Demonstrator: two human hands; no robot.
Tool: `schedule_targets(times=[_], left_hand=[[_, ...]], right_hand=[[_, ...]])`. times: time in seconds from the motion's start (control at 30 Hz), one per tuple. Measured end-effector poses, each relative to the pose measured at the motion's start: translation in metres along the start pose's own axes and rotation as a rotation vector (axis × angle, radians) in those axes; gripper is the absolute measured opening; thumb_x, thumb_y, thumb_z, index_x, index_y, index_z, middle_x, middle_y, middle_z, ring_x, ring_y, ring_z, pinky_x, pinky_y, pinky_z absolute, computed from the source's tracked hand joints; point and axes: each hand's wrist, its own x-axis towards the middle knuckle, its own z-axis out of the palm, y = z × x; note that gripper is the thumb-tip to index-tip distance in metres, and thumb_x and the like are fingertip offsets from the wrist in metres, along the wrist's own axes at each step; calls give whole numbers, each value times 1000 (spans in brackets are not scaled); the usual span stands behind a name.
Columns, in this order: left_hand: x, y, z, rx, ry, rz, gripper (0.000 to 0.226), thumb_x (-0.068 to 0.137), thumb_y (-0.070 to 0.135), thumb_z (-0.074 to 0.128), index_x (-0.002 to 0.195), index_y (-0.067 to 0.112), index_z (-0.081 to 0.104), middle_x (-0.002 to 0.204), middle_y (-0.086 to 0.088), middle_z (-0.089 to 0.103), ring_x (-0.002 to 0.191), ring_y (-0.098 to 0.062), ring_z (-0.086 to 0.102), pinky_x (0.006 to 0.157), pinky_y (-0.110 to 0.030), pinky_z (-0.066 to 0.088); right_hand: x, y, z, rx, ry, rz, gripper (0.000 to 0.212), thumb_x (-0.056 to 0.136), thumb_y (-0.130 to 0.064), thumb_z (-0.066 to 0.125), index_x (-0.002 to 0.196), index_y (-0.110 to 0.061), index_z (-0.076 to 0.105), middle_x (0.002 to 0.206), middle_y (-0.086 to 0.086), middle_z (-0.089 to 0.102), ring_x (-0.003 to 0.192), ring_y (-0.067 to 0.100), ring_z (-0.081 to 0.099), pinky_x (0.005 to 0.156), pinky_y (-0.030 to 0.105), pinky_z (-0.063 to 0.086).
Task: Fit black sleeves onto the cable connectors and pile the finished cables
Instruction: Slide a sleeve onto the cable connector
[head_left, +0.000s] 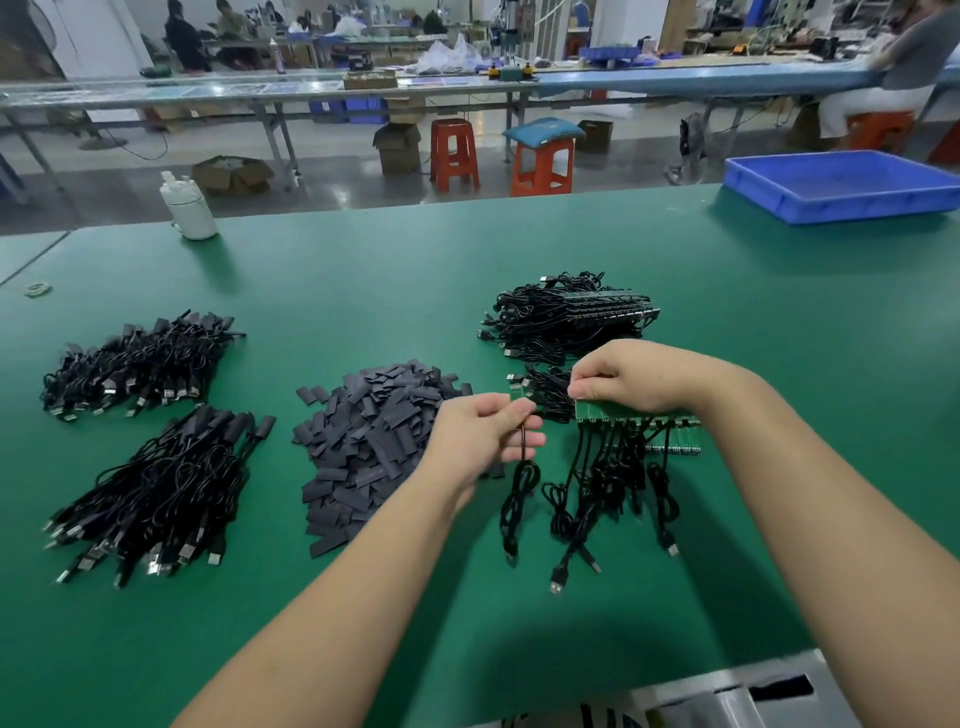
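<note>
- Green table (519, 249); sleeved cable piles (145, 447) far left.
- Heap of black sleeves (374, 441) just left of left hand.
- Right hand (634, 376) grips green board strip (639, 415), cables hanging from it.
- Left hand (480, 434) pinches one cable (519, 483) beside the strip.

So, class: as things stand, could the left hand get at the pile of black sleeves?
Probably yes: the left hand hovers beside the sleeve pile with nothing between, though its fingers already pinch a cable.
</note>
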Motion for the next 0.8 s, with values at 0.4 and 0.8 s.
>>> schedule_targets(times=[0.4,0.8], left_hand=[[-6,11,-27,338,75,201,24,85,26,76,73,8,67,56,2,54,44,-6,45,46,-18,33],[6,-29,-103,774,351,169,23,95,37,58,84,21,72,74,6,71,65,-13,59,62,-28,44]], right_hand=[[40,-24,56,498,285,161,46,105,-49,34,103,-25,72,102,-5,75,104,16,67,94,36,48],[55,-81,139,903,196,206,26,99,-24,55,88,-14,77,60,-7,57,45,5,39,46,18,31]])
